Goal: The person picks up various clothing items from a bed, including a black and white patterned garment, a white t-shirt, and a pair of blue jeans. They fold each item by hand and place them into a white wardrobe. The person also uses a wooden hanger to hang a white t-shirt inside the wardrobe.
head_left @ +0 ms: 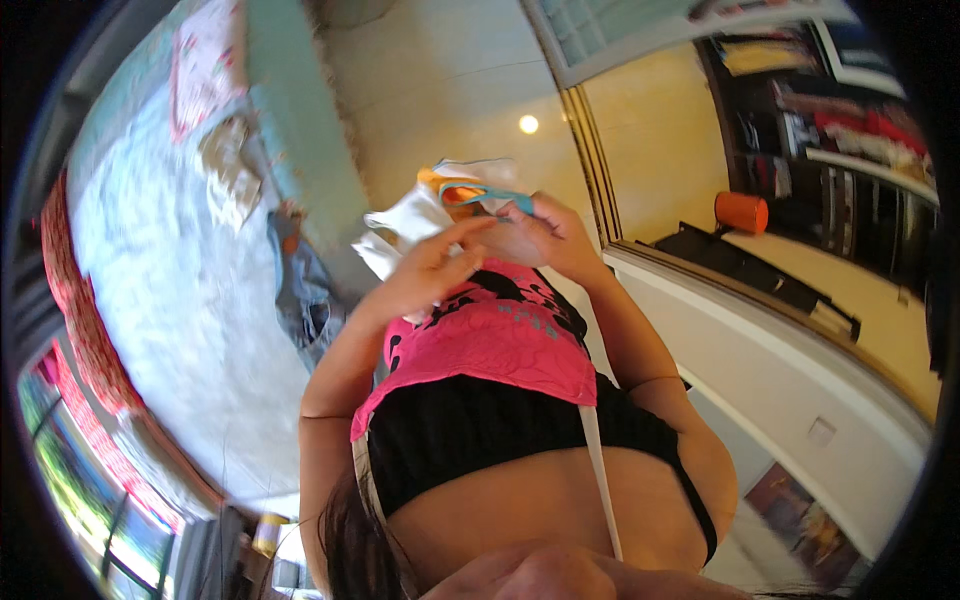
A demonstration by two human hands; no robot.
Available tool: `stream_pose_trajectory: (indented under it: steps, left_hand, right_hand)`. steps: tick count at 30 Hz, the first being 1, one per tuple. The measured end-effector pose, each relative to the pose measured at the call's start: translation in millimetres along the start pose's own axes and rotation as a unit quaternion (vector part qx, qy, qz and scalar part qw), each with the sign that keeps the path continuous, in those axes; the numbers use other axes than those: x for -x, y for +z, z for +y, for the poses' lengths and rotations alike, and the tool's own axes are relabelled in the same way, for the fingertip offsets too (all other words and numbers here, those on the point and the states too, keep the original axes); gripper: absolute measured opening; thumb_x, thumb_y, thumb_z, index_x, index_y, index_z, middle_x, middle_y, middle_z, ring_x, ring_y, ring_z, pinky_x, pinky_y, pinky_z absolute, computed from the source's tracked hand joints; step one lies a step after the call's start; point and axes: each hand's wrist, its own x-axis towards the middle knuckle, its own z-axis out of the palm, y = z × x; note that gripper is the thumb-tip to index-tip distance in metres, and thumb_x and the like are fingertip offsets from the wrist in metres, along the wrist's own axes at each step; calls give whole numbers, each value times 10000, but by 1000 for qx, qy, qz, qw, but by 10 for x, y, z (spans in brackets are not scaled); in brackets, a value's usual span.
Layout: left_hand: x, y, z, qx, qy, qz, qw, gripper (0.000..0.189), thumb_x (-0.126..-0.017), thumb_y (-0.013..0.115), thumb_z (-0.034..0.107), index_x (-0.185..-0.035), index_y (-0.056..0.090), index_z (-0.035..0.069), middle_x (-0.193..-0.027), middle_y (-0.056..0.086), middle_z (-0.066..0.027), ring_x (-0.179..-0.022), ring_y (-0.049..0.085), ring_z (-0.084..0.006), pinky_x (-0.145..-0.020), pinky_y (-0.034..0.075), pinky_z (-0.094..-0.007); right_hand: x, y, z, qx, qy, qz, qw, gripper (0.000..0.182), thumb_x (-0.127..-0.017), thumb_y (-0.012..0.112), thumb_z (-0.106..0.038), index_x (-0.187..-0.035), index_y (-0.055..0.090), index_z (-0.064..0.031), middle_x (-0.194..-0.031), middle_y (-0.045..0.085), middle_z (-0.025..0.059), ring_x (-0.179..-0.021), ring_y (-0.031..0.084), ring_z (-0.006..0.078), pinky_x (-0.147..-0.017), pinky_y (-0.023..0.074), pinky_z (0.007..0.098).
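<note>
In front of my body hangs a white garment (416, 217) with orange parts and a teal edging. My right hand (559, 234) pinches the teal edging between thumb and fingers. Close by on the left, my left hand (442, 266) is over the white cloth, its fingers spread and bent; whether it grips any cloth is unclear. A pink apron (487, 337) with a black print covers my front, below both hands.
A bed with a pale blue sheet (180, 300) lies on the left, bearing a floral pillow (210, 67), a crumpled cream cloth (229, 176) and denim clothing (296, 285). To the right are a low white wall (765, 360), an orange cylinder (741, 213) and open shelves with folded clothes (870, 127).
</note>
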Motion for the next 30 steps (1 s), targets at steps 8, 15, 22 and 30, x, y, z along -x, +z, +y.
stream_pose_trajectory:
  steps: [8,15,22,30]
  left_hand:
    - [-1619,1876,49,166,-224,-66,958,292,-959,474,313,-1225,445,197,-622,432,56,-372,325,-39,-323,223,-194]
    - [-2971,2820,-4,143,-244,-128,951,346,-932,518,177,-1255,418,103,-1061,586,-88,-943,589,-173,-770,496,-308]
    - [-4395,3281,168,164,-291,-221,916,325,-888,574,153,-1192,499,69,-1155,581,-100,-1038,581,-201,-865,490,-337]
    - [-6538,4302,658,233,-391,-309,835,184,-867,613,230,-994,575,102,-894,621,-50,-818,622,-177,-704,538,-338]
  right_hand:
    - [934,-1617,657,23,-45,108,993,273,-868,558,-153,-1128,572,-73,-944,609,120,-864,599,203,-784,478,322]
    - [1243,-2876,1128,184,-34,188,964,357,-847,503,-191,-1200,527,-139,-1010,618,137,-847,609,349,-699,495,427]
    - [989,-4213,1302,298,85,148,939,320,-835,510,-265,-1146,531,-192,-767,639,152,-696,619,368,-587,472,474]
    - [992,-5740,1594,150,153,427,878,510,-785,659,-440,-1117,535,-73,-890,657,142,-829,636,342,-714,502,394]
